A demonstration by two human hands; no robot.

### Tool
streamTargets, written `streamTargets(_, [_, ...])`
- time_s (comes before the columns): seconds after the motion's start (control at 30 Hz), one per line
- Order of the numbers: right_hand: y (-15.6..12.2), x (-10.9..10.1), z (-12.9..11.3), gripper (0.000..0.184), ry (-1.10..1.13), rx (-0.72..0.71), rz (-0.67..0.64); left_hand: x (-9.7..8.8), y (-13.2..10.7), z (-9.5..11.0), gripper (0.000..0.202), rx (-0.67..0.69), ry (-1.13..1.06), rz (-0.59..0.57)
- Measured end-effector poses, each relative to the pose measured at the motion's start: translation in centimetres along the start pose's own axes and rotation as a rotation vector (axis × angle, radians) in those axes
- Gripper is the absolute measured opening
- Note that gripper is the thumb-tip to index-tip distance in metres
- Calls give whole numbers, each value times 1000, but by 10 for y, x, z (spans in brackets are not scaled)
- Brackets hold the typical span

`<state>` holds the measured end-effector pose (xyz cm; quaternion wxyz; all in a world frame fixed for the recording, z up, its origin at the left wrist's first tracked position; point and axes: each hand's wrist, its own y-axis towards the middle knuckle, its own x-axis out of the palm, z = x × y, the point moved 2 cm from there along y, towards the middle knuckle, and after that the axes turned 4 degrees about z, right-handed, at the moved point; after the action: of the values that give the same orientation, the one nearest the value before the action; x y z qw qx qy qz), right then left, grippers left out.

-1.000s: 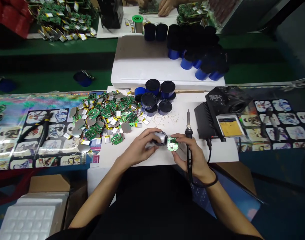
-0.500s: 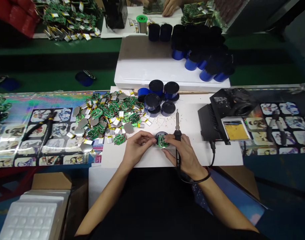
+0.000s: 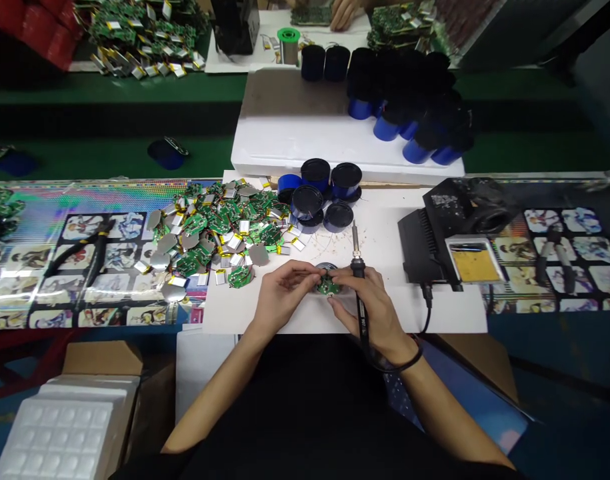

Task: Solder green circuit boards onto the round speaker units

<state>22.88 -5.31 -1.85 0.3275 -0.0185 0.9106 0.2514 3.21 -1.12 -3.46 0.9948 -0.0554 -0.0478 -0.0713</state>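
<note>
Round green PCB (image 3: pixel 328 287) pinched between both hands, just above a round metal part (image 3: pixel 325 267). Left hand (image 3: pixel 283 298) grips the board; right hand (image 3: pixel 372 310) also clenches a soldering iron (image 3: pixel 359 283), tip up. Risk: tilted tip burns fingers; loose pinch drops board.

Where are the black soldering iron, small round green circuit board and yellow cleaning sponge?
black soldering iron (image 3: pixel 359 269), head view, upper handle
small round green circuit board (image 3: pixel 328 287), head view, board centre
yellow cleaning sponge (image 3: pixel 469 265), head view, top face
</note>
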Motion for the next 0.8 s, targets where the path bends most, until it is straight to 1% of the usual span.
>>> streamTargets(0.07, [0, 0, -1, 48, 47, 28, 47, -1, -2, 2, 22, 52, 72, -2])
streamTargets(0.17, [2, 1, -3, 43, 103, 80, 116, -2, -3, 6, 15, 166, 211, 22])
streamTargets(0.23, [3, 3, -3, 38, 133, 120, 151, -2, -3, 6, 13, 224, 250, 33])
streamTargets(0.3, [5, 6, -3, 34, 153, 166, 178, -2, -3, 5, 12, 236, 243, 25])
streamTargets(0.43, [7, 12, -3, 28, 193, 255, 222, -1, -3, 5, 13, 201, 200, 25])
streamTargets(0.6, [12, 15, -8, 27, 262, 295, 259, 0, -4, 8, 14, 196, 196, 22])
streamTargets(0.7, [14, 15, -9, 27, 284, 300, 264, -2, -4, 11, 15, 243, 264, 3])
streamTargets(0.8, [14, 15, -8, 27, 322, 303, 259, -5, -2, 16, 13, 334, 364, -46])
